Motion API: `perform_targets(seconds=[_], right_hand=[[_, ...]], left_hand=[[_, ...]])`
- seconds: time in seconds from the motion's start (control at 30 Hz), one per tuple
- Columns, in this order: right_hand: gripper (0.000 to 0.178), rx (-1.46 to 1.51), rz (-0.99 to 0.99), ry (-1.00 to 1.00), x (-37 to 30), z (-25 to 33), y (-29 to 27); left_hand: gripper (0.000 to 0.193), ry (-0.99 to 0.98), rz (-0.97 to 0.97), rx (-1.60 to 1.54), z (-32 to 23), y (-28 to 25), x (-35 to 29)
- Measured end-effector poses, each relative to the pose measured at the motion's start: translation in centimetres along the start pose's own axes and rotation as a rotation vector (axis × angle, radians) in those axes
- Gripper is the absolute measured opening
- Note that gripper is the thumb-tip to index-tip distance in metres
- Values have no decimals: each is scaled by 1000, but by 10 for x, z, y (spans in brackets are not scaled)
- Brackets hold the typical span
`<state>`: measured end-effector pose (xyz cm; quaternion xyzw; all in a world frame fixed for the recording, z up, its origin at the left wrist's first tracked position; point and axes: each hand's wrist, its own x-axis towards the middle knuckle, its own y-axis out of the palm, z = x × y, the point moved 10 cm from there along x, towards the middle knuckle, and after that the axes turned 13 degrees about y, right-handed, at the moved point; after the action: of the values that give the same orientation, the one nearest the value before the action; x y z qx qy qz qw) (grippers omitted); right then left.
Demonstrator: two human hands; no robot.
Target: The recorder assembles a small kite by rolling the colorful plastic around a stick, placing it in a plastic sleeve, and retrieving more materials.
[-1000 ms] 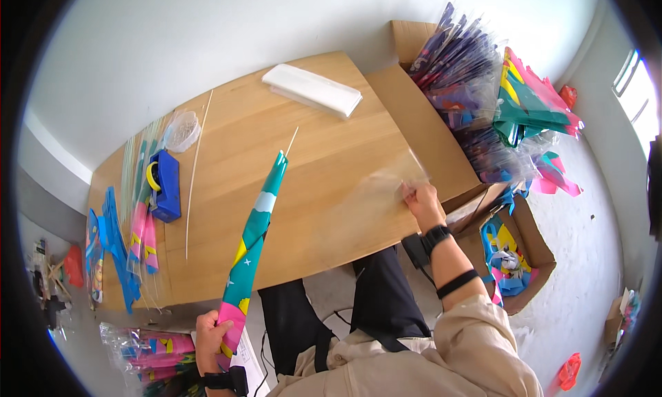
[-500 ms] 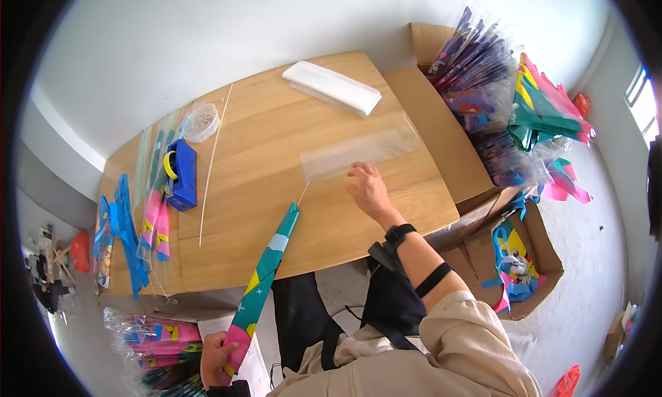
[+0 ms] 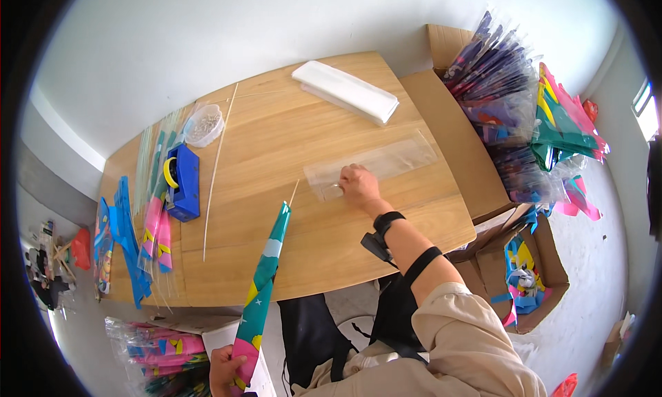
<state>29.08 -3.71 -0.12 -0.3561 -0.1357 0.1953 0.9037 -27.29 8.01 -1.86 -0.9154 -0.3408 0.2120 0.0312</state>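
Observation:
My left hand (image 3: 226, 369), at the lower edge, is closed round the pink end of a rolled cloth bundle (image 3: 258, 297) in teal, yellow and pink. The bundle points up and away over the table's near edge, and a thin stick (image 3: 295, 192) juts from its narrow tip. A long, flat clear plastic sleeve (image 3: 386, 161) lies on the table. At its left end my right hand (image 3: 358, 187) has the fingers pinched together on the plastic, a little to the right of the stick's tip.
The wooden table (image 3: 276, 135) carries a stack of white sleeves (image 3: 345, 92), a blue tape dispenser (image 3: 183, 183), a tub of small parts (image 3: 205, 125), a long thin rod (image 3: 219, 169) and blue strips (image 3: 126, 231). Cardboard boxes (image 3: 452, 142) with bagged bundles stand at the right, more bagged bundles (image 3: 162, 349) lower left.
My right hand has come down onto the sleeve's left end and closed its fingers there. My left hand still holds the bundle, whose tip has shifted slightly left. The view has shifted a little.

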Motion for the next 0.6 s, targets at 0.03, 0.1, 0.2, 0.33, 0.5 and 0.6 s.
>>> perform_targets(seconds=[0.03, 0.1, 0.2, 0.33, 0.5, 0.6], right_hand=[[13, 246, 90, 136, 9, -19, -5], [15, 742, -92, 337, 20, -49, -44], [13, 654, -1028, 556, -14, -106, -147], [22, 269, -703, 36, -21, -4, -138], [29, -86, -214, -66, -21, 28, -21], [34, -99, -181, 43, -21, 14, -7]], left_hand=[[14, 11, 6, -31, -1, 3, 4], [13, 4, 0, -68, -1, 3, 5], [12, -38, 13, -72, 0, 6, 6], [11, 22, 82, 80, -5, 8, 11], [14, 43, 92, 165, -34, 16, 16], [16, 23, 73, 244, -51, 11, 16]])
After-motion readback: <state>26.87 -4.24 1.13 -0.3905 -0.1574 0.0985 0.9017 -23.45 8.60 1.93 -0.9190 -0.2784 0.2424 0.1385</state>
